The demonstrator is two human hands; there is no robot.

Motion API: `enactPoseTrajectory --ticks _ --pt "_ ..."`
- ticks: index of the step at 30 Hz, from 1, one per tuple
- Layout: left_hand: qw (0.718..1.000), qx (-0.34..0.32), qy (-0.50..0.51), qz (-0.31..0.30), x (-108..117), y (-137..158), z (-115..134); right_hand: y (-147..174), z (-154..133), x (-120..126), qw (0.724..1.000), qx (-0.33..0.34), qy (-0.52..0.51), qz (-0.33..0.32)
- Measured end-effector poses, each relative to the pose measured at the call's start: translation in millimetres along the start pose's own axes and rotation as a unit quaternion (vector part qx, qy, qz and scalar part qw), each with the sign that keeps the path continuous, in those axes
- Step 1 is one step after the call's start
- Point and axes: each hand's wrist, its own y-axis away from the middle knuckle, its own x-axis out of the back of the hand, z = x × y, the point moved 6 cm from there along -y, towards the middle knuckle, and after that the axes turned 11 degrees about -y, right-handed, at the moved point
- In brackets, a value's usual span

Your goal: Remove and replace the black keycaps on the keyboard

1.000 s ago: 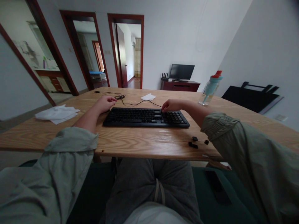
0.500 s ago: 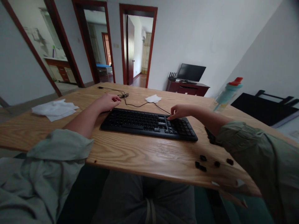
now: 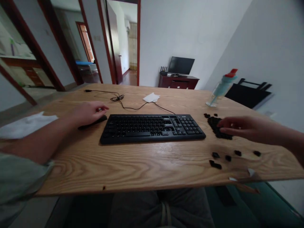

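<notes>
A black keyboard (image 3: 152,129) lies flat on the wooden table, with dark gaps among some keys. Left of it, my left hand (image 3: 91,112) rests with loosely curled fingers, thumb and fingers apart, holding nothing visible. Partly under that hand lies a thin dark object (image 3: 93,123) whose kind I cannot make out. To the keyboard's right, my right hand (image 3: 237,126) reaches into a pile of black keycaps (image 3: 217,131). Its thumb and fingertips come together at the pile; anything between them is lost against the dark caps. Several loose keycaps (image 3: 215,155) lie nearer the front edge.
A clear and teal bottle with a red lid (image 3: 222,88) stands behind the pile. The keyboard's cable (image 3: 117,97) is bundled at the back, beside a white tissue (image 3: 151,97). More white tissue (image 3: 26,125) lies at left. Small white scraps (image 3: 251,172) sit near the front edge.
My right hand has left the keyboard's right-hand keys and moved right to the keycap pile. My left hand has drawn back toward me, beside the keyboard. The view has shifted right.
</notes>
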Motion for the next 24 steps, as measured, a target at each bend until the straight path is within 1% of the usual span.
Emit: enactPoseTrajectory --ticks 1,3,5,7,10,13,15,18,19,20,24 --pt "1.000 -0.013 0.002 0.010 0.0 3.4 -6.8 24.9 19.0 -6.9 0.999 -0.039 -0.022 -0.029" --pt "0.999 -0.029 0.021 0.027 2.1 10.4 -14.7 65.1 42.1 -20.6 0.994 -0.085 -0.055 -0.036" --pt "0.998 -0.026 0.039 0.037 7.0 16.3 -14.3 88.4 45.8 -36.5 0.991 -0.102 -0.071 -0.046" --pt "0.997 -0.026 0.044 0.058 15.7 20.5 -3.9 95.2 33.9 -49.6 0.992 -0.087 -0.062 -0.066" --pt "0.993 -0.017 0.024 0.117 32.5 25.4 22.5 84.4 4.8 -55.5 0.997 -0.016 -0.010 -0.076" --pt "0.987 -0.012 0.026 0.159 42.9 30.9 50.8 67.1 -16.2 -57.6 0.993 0.060 0.032 -0.101" --pt "0.985 -0.009 0.034 0.170 43.9 34.1 64.0 58.8 -24.9 -61.6 0.984 0.110 0.048 -0.133" --pt "0.986 0.022 0.024 0.161 37.0 36.2 67.3 52.3 -35.3 -66.5 0.969 0.182 0.054 -0.156" --pt "0.988 0.033 0.019 0.153 33.5 36.0 65.2 50.2 -37.2 -66.9 0.968 0.192 0.048 -0.156" --pt "0.989 0.042 0.015 0.144 30.0 35.2 62.2 47.3 -37.6 -66.9 0.969 0.188 0.039 -0.156" --pt "0.990 0.071 0.013 0.124 22.6 28.1 52.8 24.3 -36.0 -58.5 0.979 0.136 -0.030 -0.148"
